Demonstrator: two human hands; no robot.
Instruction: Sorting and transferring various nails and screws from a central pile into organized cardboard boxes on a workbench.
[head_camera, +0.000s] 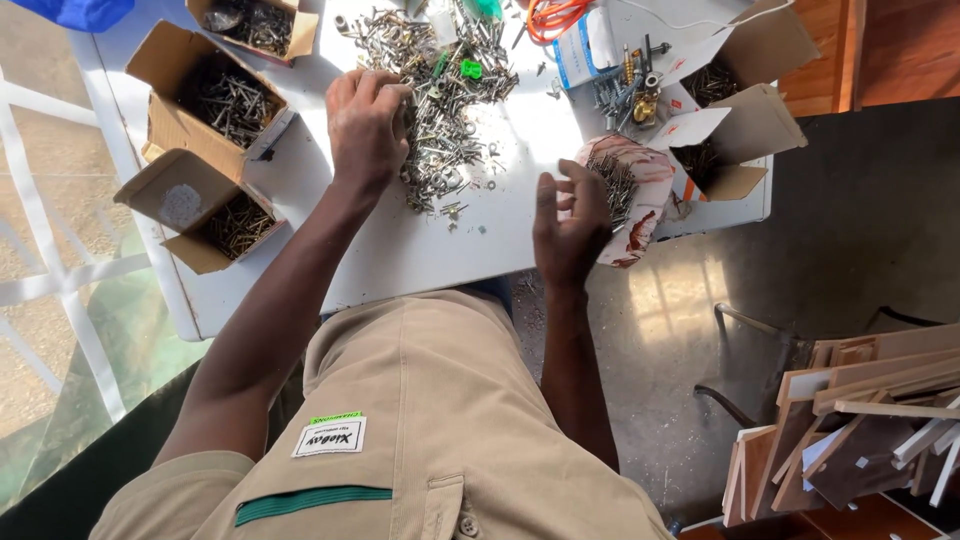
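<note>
The left hand (366, 125) lies palm down, its grip pressed loosely into the near-left edge of the loose pile of screws (440, 95) on the white counter (400, 250). The fingers are curled into the fasteners; whether any are pinched cannot be told. The right hand (568, 225) hovers with a released grip, fingers spread, nothing visibly held. Just beyond its fingertips sits a red-and-white pouch (625, 195), filled with nails or thin screws.

Procedure, judged from the present layout: the work appears to be sorting fasteners.
1. Spread the pile thin with the left grip before picking, so each piece shows separately.
2. Pick by the shank, not the point.
3. Keep the receiving hand close to the pile to shorten each transfer.
4. Drop pieces well inside a container rim.

Count:
- Open cardboard boxes left of the left grip: three (215, 95), each holding fasteners.
- Open cardboard boxes beyond and right of the right grip: two (740, 140).
- Pouch: one.
- Small green plastic parts in the pile: at least two (470, 68).
- Loose screws: too many to count.

An orange cord (550, 18) lies at the far edge.
</note>
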